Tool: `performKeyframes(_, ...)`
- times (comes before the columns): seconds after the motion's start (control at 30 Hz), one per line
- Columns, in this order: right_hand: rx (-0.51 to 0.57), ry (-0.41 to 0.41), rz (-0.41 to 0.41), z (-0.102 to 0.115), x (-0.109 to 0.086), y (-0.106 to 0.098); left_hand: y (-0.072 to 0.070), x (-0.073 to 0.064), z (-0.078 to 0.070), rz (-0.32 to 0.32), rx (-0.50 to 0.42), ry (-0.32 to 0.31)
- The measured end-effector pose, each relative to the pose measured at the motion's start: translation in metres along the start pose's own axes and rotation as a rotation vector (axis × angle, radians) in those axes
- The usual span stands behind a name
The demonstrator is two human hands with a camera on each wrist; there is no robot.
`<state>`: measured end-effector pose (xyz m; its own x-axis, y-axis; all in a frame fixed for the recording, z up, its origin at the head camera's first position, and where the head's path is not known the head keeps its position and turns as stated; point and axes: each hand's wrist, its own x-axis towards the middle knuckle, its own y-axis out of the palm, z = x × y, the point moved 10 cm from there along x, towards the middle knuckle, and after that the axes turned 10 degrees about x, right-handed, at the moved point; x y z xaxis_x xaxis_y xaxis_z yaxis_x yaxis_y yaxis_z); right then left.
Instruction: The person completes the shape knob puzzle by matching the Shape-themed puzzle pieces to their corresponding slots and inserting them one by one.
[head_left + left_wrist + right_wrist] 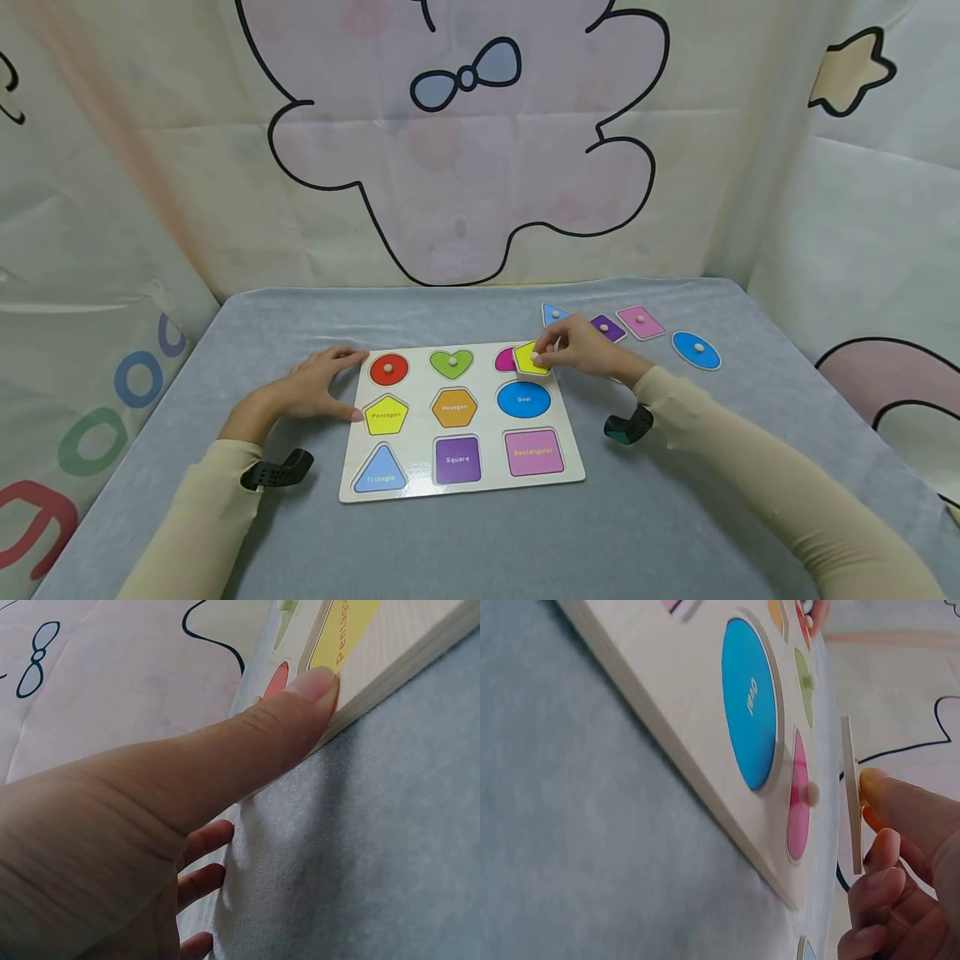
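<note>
A wooden shape puzzle board lies flat on the cloth. My right hand pinches a yellow pentagon puzzle piece by its knob, above the board's top right corner. Edge-on in the right wrist view, the raised piece stands clear of the board. Beneath it, a pink knobbed piece is partly hidden. Along the board's left edge lies my left hand, fingers spread and thumb touching the edge beside the printed pentagon recess. A red circle piece and green heart piece sit in the top row.
Behind and right of the board lie loose pieces: a blue triangle, a purple square, a pink rectangle and a blue oval. Grey cloth covers the table. A printed curtain hangs behind.
</note>
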<state>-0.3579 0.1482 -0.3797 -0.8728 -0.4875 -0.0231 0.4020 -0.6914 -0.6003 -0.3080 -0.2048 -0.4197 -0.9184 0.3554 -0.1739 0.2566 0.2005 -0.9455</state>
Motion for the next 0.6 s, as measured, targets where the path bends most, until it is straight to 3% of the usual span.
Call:
performKeyframes(0.27, 0.009, -0.079, 0.064, 0.017, 0.001, 0.017, 0.000, 0.000, 0.001, 0.006, 0.005, -0.002)
performKeyframes(0.6, -0.017, -0.070, 0.071, 0.025, 0.005, 0.030, 0.000, 0.000, 0.000, 0.003, 0.002, 0.003)
